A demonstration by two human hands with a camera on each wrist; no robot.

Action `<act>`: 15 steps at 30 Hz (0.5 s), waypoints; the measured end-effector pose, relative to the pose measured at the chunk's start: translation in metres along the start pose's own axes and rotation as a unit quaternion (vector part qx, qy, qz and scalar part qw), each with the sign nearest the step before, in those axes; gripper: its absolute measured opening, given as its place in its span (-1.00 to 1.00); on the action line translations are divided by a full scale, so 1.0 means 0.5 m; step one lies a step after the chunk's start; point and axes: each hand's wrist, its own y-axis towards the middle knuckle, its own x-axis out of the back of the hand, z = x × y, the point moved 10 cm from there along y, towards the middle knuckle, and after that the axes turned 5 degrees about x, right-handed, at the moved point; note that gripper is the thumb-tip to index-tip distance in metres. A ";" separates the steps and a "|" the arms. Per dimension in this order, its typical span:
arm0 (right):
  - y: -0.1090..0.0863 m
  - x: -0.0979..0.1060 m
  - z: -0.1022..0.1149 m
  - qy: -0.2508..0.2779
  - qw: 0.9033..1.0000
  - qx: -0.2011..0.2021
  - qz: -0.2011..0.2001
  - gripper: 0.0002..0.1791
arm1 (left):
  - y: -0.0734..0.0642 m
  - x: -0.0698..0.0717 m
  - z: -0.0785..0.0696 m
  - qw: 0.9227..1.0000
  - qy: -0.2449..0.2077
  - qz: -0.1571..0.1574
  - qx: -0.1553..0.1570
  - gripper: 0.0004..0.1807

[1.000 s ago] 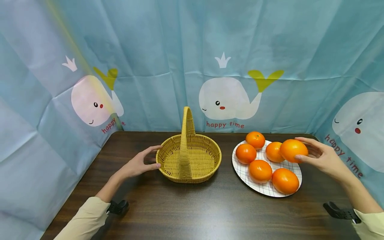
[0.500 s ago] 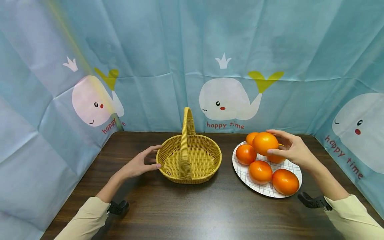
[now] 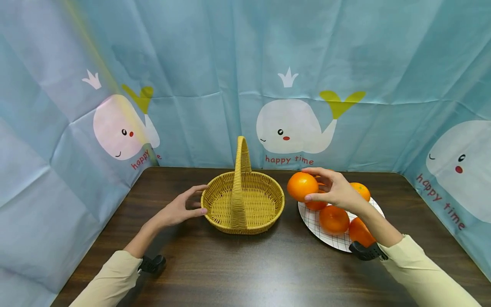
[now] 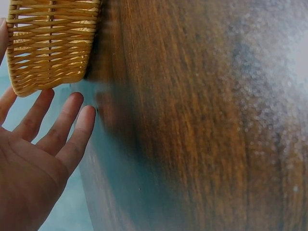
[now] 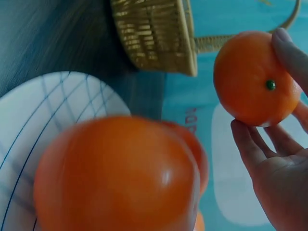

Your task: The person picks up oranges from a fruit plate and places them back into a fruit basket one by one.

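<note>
My right hand point(image 3: 333, 191) grips an orange point(image 3: 303, 186) between thumb and fingertips, holding it up over the left edge of a white plate point(image 3: 312, 226). The right wrist view shows a green stem spot on this orange point(image 5: 255, 79). A yellow wicker basket point(image 3: 261, 200) with a tall arched handle stands left of the plate; no fruit lies in it. My left hand point(image 3: 176, 209) rests at the basket's left rim, thumb and fingers spread. In the left wrist view its fingers point(image 4: 62, 125) extend loosely along the basket's woven side point(image 4: 53, 48).
Several more oranges point(image 3: 334, 220) lie on the grid-patterned plate, partly hidden behind my right hand and forearm. A dark wooden table point(image 3: 245, 268) carries everything. A blue curtain point(image 3: 199, 85) with whale prints hangs behind the table's far edge.
My right hand has carried the orange leftward across the plate, from its right side to its left edge. My left hand and the basket have stayed in place.
</note>
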 end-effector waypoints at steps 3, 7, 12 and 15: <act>0.018 -0.020 0.004 0.006 1.000 -0.005 0.003 -0.22 | 0.001 0.001 -0.001 1.000 -0.002 -0.001 -0.002 -0.19; 0.040 -0.050 0.018 0.016 1.000 0.007 0.015 -0.22 | 0.001 0.001 -0.002 1.000 -0.001 -0.002 -0.006 -0.20; 0.060 -0.087 0.029 0.031 0.998 0.038 0.029 -0.21 | 0.000 0.000 -0.003 1.000 0.003 -0.003 -0.007 -0.20; 0.066 -0.107 0.029 0.029 0.998 0.046 0.035 -0.20 | 0.000 -0.001 -0.001 1.000 0.000 -0.001 -0.005 -0.20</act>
